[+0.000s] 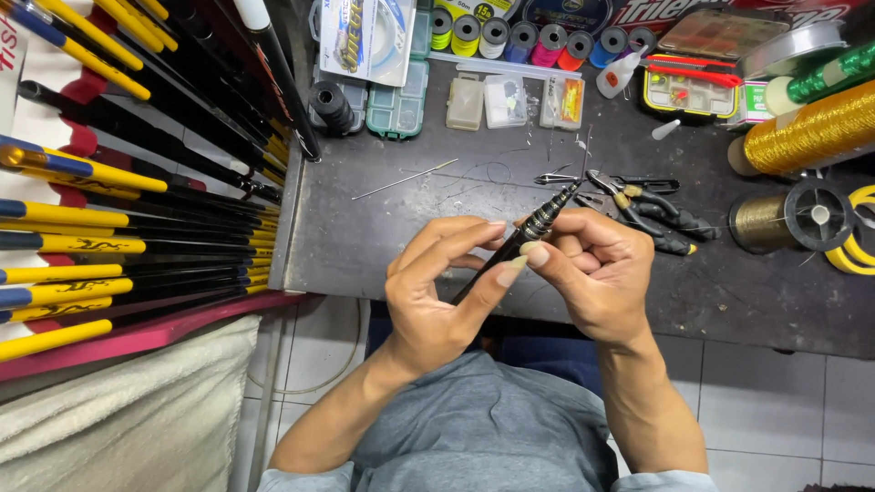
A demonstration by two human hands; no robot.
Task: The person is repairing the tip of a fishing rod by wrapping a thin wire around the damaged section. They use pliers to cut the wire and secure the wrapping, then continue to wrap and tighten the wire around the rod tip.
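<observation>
Both hands hold a thin black rod section (543, 220) over the near edge of a dark workbench (383, 246). My left hand (437, 292) pinches the rod's lower part between thumb and fingers. My right hand (592, 273) grips it just below the ringed tip, which points up and to the right. A fine thread runs from the rod's tip toward the spools on the right.
Pliers and small scissors (638, 205) lie just beyond my hands. A gold thread spool (811, 132) and a darker spool (788, 219) sit at the right. Small tackle boxes (396, 105) and coloured thread spools (538, 41) line the back. Yellow-and-black rods (118, 228) are racked at the left.
</observation>
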